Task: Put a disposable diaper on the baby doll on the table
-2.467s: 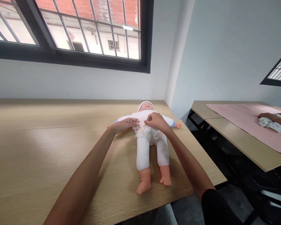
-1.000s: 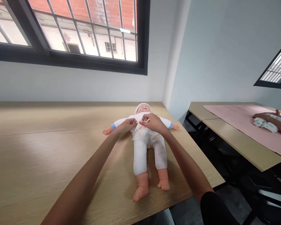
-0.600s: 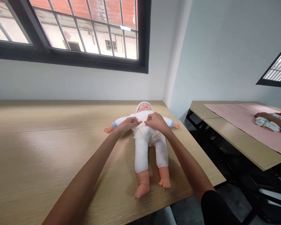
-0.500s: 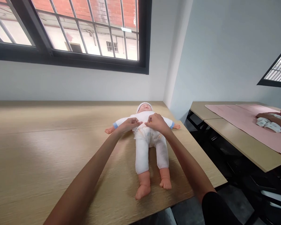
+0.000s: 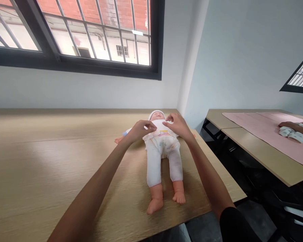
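Note:
A baby doll (image 5: 154, 164) lies on its back, head toward the wall, in a white cap (image 5: 155, 111) and white clothes with blue cuffs. Around its hips is a white patterned diaper (image 5: 164, 144), with a small yellow and pink strip at the waist. My left hand (image 5: 143, 129) is over the left side of the doll's belly, thumb and fingers apart. Above the right side of its chest, my right hand (image 5: 176, 123) has its fingers parted too. Neither hand shows anything held.
The doll lies near the right end of a wooden table (image 5: 53, 161). On another table at the right, a pink mat (image 5: 262, 134) bears a patterned white cloth (image 5: 293, 132) beside another person's hand and arm. A barred window is in the wall.
Both hands have opened from their pinches at the doll's waist and lifted, my right hand up and slightly right. The yellow and pink strip now shows between them.

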